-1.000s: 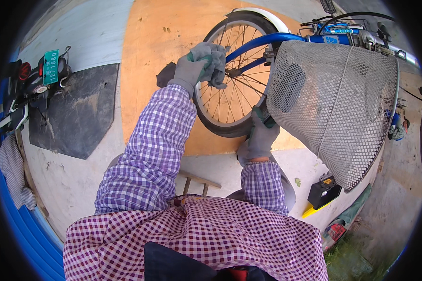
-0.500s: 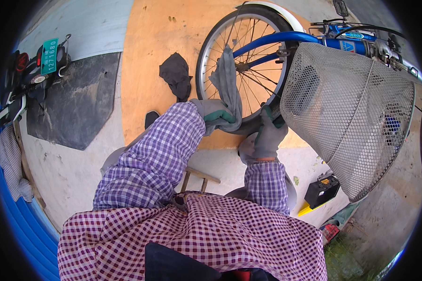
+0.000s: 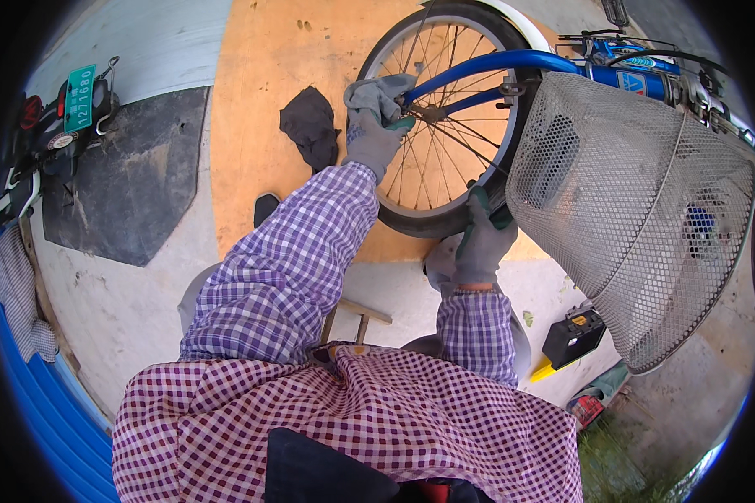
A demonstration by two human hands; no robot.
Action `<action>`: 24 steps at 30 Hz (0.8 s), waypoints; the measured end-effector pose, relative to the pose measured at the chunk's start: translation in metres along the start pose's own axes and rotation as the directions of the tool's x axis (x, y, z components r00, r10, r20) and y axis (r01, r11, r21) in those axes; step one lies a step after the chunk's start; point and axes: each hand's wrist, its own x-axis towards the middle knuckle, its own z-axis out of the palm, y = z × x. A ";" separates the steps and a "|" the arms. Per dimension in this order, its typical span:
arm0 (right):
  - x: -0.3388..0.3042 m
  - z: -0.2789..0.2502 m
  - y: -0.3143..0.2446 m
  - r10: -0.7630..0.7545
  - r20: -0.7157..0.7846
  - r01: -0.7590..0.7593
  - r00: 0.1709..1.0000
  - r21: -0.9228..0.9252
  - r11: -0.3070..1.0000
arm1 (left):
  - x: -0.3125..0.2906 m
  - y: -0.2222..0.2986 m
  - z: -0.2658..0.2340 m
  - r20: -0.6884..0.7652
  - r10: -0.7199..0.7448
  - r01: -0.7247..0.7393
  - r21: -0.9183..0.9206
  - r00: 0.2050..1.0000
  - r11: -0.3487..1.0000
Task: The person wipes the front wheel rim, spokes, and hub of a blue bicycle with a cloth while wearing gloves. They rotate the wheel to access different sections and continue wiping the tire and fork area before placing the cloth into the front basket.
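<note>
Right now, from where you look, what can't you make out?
All in the head view:
- Left grip: some fingers are hidden by the rag.
- Right grip: the glove itself hides how firmly it holds the tyre.
- Blue thing: blurred behind the basket mesh.
- Motorbike: cut off by the dark left rim.
- Wooden frame: lower part hidden by the red-checked garment.

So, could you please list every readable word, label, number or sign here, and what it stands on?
Green rectangular licence plate: pale characters and digits, not copied here.
Round pale badge below: too small to read.
Blue metal bicycle tube: pale label, mark not copied.
Black boxy case: orange sticker, too small to read.
</note>
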 end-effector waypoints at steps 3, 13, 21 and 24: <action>-0.005 0.001 0.003 0.056 -0.012 -0.056 0.998 -0.010 0.998 | 0.026 -0.015 -0.007 0.175 -0.194 0.222 -0.159 0.965 0.962; 0.014 -0.013 0.002 -0.023 -0.034 0.026 0.999 0.097 0.995 | 0.040 -0.041 -0.045 0.722 0.341 0.726 -0.672 0.602 0.144; -0.005 -0.022 0.006 -0.070 -0.055 0.070 0.996 0.015 0.997 | -0.009 -0.003 -0.027 0.242 0.066 -0.059 -0.036 0.968 0.998; -0.014 -0.021 -0.002 -0.069 -0.034 0.068 0.997 -0.034 0.997 | 0.001 -0.013 -0.023 0.243 0.067 -0.098 0.118 0.968 0.988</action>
